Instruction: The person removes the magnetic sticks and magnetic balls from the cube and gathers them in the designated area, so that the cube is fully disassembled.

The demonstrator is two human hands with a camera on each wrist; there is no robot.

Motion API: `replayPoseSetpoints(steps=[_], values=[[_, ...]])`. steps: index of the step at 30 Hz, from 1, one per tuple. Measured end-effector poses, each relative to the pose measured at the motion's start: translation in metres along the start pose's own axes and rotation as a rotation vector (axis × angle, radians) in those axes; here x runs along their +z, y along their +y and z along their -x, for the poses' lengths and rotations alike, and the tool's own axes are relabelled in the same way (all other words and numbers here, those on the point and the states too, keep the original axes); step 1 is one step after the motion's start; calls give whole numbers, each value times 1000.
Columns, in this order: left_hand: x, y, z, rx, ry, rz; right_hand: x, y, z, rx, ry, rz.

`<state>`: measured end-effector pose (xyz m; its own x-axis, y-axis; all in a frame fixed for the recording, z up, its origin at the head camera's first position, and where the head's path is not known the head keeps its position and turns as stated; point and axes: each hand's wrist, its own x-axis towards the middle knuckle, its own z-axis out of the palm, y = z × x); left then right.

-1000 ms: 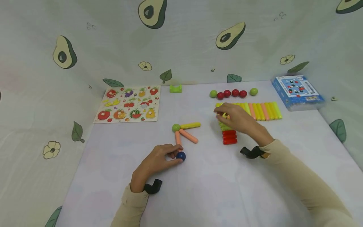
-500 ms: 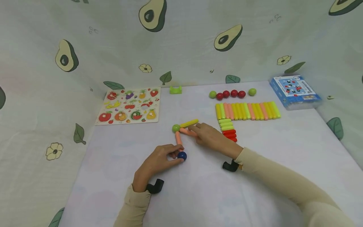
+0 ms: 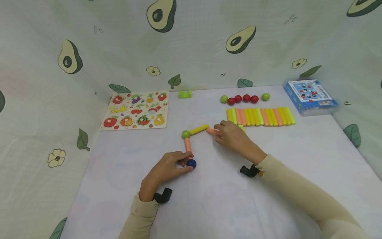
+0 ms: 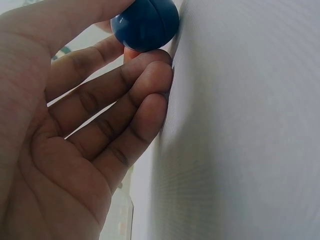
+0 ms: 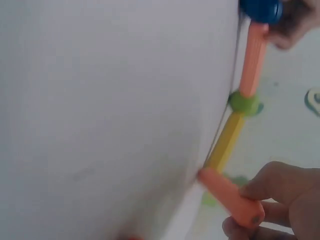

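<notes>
My left hand (image 3: 167, 169) pinches a dark blue ball (image 3: 191, 163), also large in the left wrist view, between thumb and fingers on the table. From that ball a salmon stick (image 3: 187, 144) runs up to a green ball (image 3: 185, 134). A yellow stick (image 3: 199, 129) extends from the green ball toward the right. With thumb and fingers, my right hand (image 3: 234, 136) grips a second salmon stick (image 5: 230, 197). Its free tip is close to the yellow stick's far end; I cannot tell whether they touch.
A row of yellow, lime and salmon sticks (image 3: 256, 117) lies behind my right hand, which covers shorter sticks. Red balls (image 3: 246, 98) and loose green balls (image 3: 265, 96) line the back. A blue box (image 3: 310, 96), a fruit board (image 3: 134, 111) and a lime-green piece (image 3: 185, 94) are there too.
My right hand came left from above the stick row and took the loose salmon stick beside the green ball. It has since drawn that stick to the right. My left hand stays put.
</notes>
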<state>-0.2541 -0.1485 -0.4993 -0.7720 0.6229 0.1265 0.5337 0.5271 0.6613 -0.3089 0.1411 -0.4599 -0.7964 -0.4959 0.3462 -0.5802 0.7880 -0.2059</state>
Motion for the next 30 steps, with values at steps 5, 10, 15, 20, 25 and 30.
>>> replayPoseSetpoints(steps=[5, 10, 15, 20, 25, 30], values=[[-1, -1, 0, -3, 8, 10, -1, 27, -13, 83, 27, 83], [-1, 0, -1, 17, 18, 32, 3, 43, -24, 141, 17, 109], [0, 0, 0, -5, 1, 40, 6, 52, -28, 216, -36, 116], [-3, -3, 5, -4, 1, 16, 5, 42, -22, 134, -31, 90], [-11, -9, 2, -87, 157, -12, -2, -2, 2, -40, -38, -83], [-13, -19, -18, -122, 302, -55, 2, -52, 25, -213, -118, -190]])
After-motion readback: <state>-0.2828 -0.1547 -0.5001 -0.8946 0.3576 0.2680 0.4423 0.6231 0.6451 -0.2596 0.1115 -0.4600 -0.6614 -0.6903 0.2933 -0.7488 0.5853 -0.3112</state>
